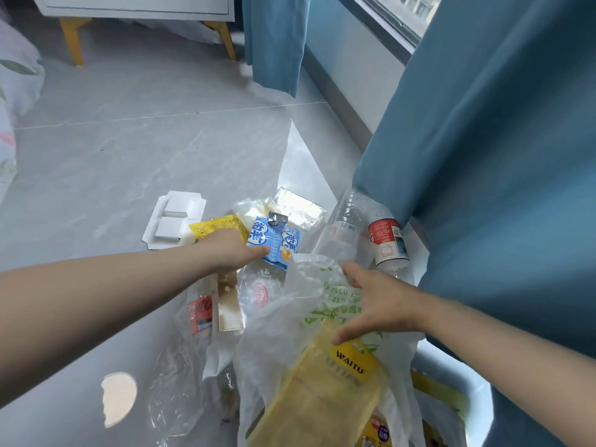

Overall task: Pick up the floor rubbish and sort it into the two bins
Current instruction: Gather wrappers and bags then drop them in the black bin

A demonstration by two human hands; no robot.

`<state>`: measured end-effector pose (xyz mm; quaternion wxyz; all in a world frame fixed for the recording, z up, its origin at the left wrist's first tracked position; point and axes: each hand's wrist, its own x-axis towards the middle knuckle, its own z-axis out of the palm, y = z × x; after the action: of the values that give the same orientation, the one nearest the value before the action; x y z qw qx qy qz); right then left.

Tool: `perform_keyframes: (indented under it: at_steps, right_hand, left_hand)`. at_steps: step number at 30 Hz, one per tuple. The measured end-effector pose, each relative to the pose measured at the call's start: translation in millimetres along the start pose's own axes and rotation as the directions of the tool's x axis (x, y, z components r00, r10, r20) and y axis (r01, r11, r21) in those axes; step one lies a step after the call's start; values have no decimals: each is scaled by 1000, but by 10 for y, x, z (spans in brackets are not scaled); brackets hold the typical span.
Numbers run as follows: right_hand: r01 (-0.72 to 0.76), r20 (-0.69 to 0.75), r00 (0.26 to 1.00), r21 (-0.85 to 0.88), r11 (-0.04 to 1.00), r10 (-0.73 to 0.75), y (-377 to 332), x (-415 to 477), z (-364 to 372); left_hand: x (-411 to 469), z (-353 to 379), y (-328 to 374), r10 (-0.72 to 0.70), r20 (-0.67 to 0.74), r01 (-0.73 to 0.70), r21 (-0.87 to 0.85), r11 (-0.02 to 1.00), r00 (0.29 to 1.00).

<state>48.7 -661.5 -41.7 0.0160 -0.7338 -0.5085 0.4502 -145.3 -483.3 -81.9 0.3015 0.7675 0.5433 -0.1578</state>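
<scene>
The rubbish lies in a heap on the grey floor [129, 156] by the blue curtain [483, 156], and both hands are down among it. The left hand [230, 253] reaches across to a blue snack packet [277, 243]. Its thumb lies against the packet's lower corner, but the fingers are hidden behind the hand, so I cannot tell whether it grips anything. Just beyond its knuckles are a yellow wrapper [216, 225] and a white card tray [174, 221]. Under the wrist lie a beige card [229, 308] and a crushed clear bottle [198, 314].

The right hand [380, 301] is released, its fingers spread flat on a white plastic bag [290, 333] with green print. A yellow packet [322, 404] shows through the bag just below the thumb. Past its fingertips stands a red-labelled bottle [387, 243], with another clear bottle [346, 221] and a silver foil pack [300, 204] beside it. A pale blue bin [467, 379] sits under the right forearm.
</scene>
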Motion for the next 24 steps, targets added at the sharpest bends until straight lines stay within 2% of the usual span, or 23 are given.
perform_keyframes:
  at_steps: [3,8,12,16,19,24]
  right_hand:
    - [1,-16,1000,-194,981,-5,-57,-34,147]
    - [18,-108,993,-300,954,-53,-67,-13,385]
    - [11,-63,998,-91,996,-17,-69,6,409]
    - [-29,19,999,28,999,28,-49,45,388]
    - [-7,69,998,153,988,-4,-49,70,369]
    - [-4,58,998,221,975,-9,-52,71,304]
  left_hand:
    - [43,0,39,-19,9,20,-39,999,1000]
    - [105,40,43,-11,-6,10,-69,998,1000]
    - [195,126,-33,-8,21,13,-211,977,1000]
    - [225,144,-93,13,54,6,-336,942,998]
    - [197,107,-103,25,88,8,-355,935,996]
    - [131,8,-74,15,153,34,-315,948,988]
